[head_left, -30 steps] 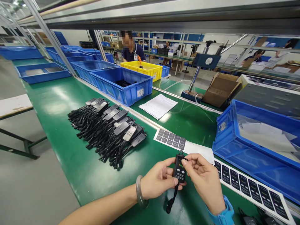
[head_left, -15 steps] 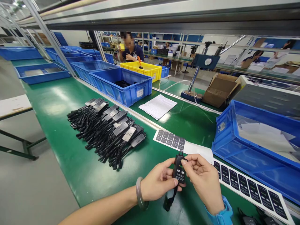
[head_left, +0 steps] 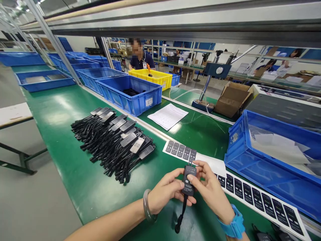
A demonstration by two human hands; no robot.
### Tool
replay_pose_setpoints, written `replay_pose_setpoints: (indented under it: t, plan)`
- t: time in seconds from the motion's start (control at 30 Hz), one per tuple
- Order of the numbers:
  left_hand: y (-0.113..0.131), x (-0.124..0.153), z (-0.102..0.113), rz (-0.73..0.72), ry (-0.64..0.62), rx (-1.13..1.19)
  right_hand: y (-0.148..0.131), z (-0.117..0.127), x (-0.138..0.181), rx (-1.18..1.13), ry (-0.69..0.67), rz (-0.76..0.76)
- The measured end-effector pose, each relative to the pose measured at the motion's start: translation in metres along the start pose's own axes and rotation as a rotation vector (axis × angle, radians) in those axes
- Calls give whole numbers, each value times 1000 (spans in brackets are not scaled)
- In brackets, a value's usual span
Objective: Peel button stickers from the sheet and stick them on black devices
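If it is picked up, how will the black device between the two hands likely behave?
The black device is probably stiff, as it looks like moulded plastic. Its thin cable likely swings, for its lower end hangs free.

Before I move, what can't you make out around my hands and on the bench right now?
All in the head view:
Back of the black device: turned away.
Parts of its front: covered by the left hand and right hand.
Its fine print: too small.
Writing on the white sheets: too small.
Full contents of the blue bin holding black items: partly blocked by its near wall.
Black units at lower right: cut off by the bottom edge.
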State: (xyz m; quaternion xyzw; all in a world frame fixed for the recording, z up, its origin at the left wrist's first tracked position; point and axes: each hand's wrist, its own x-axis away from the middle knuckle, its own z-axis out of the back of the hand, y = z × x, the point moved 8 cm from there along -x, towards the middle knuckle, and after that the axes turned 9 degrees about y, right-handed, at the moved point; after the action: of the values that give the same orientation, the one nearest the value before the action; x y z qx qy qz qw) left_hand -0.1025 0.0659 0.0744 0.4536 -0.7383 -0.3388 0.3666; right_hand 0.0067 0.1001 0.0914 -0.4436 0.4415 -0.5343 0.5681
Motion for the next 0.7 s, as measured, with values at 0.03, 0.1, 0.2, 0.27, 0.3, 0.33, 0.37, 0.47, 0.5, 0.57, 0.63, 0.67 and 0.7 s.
replay_pose_setpoints:
  t: [0.03, 0.1, 0.2, 0.27, 0.3, 0.33, 0.37, 0.47, 0.5, 0.57, 0.63, 0.67, 0.7]
  plan:
    - [3, -1, 2, -3, 15, 26, 3, -7, 1, 1, -70, -12]
    - [8, -4, 7, -23, 51, 56, 7, -20, 5, 17, -172, -19]
    - [10, -8, 13, -48, 90, 38, 8, -30, 11, 3, -222, -7]
    - [8, -9, 14, -66, 96, -7, 8, -32, 13, -42, -200, -12]
    - [6, -10, 14, -81, 97, -37, 10, -31, 14, -65, -177, -23]
    - [5, -10, 15, -101, 100, -72, 12, -31, 14, -83, -151, -32]
    - [4, -10, 16, -122, 102, -113, 16, -31, 13, -95, -129, -36]
    - [0, -12, 19, -180, 116, -237, 25, -32, 11, -96, -88, -15]
    - [-2, -13, 20, -189, 120, -265, 26, -32, 9, -84, -77, 8]
    - [-5, -15, 23, -184, 132, -259, 25, -32, 6, -29, -62, 63]
    - [-9, -17, 24, -154, 147, -163, 14, -31, 5, 95, -38, 157]
    - [-11, -18, 23, -131, 144, -94, 7, -30, 7, 183, -18, 214]
    - [-14, -18, 21, -97, 127, -31, -1, -28, 9, 286, 2, 265]
